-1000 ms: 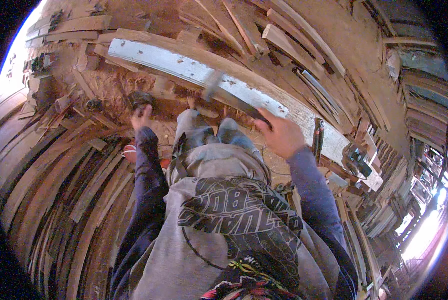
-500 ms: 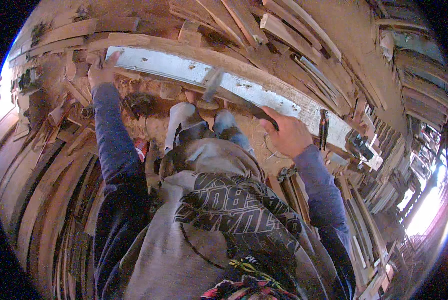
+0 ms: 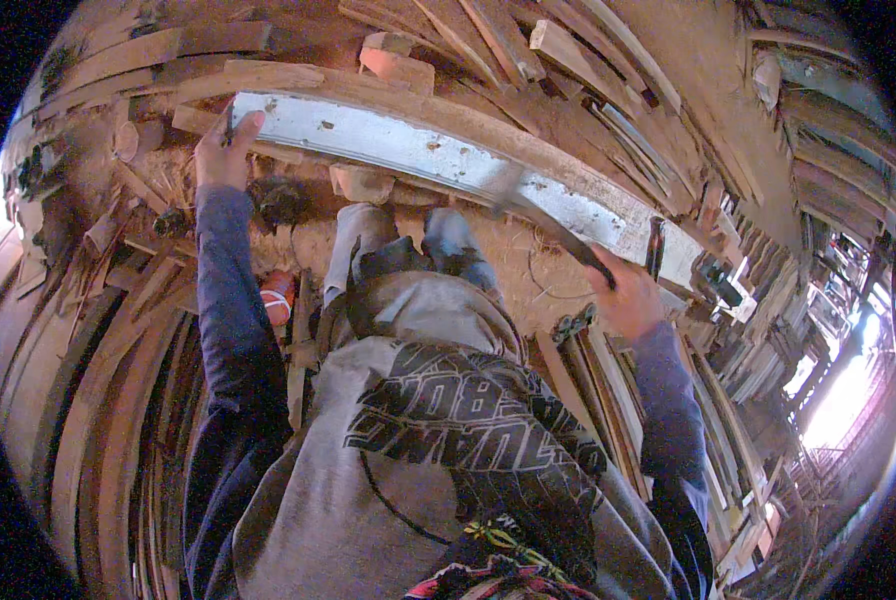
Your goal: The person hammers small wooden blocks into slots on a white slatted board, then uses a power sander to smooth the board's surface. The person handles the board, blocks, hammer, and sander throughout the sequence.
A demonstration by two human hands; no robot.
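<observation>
1. Workshop floor of packed, sawdust-strewn earth [image 3: 298, 250], ringed on every side by stacked timber offcuts [image 3: 98, 380] and loose planks. Daylight enters at the right rim of the view.

2. Workpiece: a long pale beam [image 3: 398, 150], flat face up, lies across the upper part of the view from upper left to right. Small dark marks dot its face. A wood block [image 3: 396, 62] sits just beyond it, and a short chock [image 3: 360, 183] is wedged under its near edge.

3. Left hand [image 3: 223, 150]: arm fully extended, the hand now rests at the left end of the beam with the fingers curled over the near edge. A slim dark object shows at the fingertips; its kind cannot be told. One second ago this hand was low, near the dark lump on the floor [image 3: 276, 200]; half a second ago it was already rising toward the beam end.

4. Right hand [image 3: 628, 295]: clenched around the handle of a hatchet-like tool [image 3: 543, 225]. The tool head lies over the beam face near mid-length. This grip is unchanged across the three pictures; the tool has stayed over the same stretch of the beam.

5. Reading of the change: only the left hand has relocated, from the floor to the beam end. Judged from this, the beam is now being steadied at one end while the tool is held at its face.

6. Other items: an orange-and-white object [image 3: 278, 295] lies on the floor beside the left sleeve, and the person's bent knees [image 3: 408, 235] are just short of the beam.
</observation>
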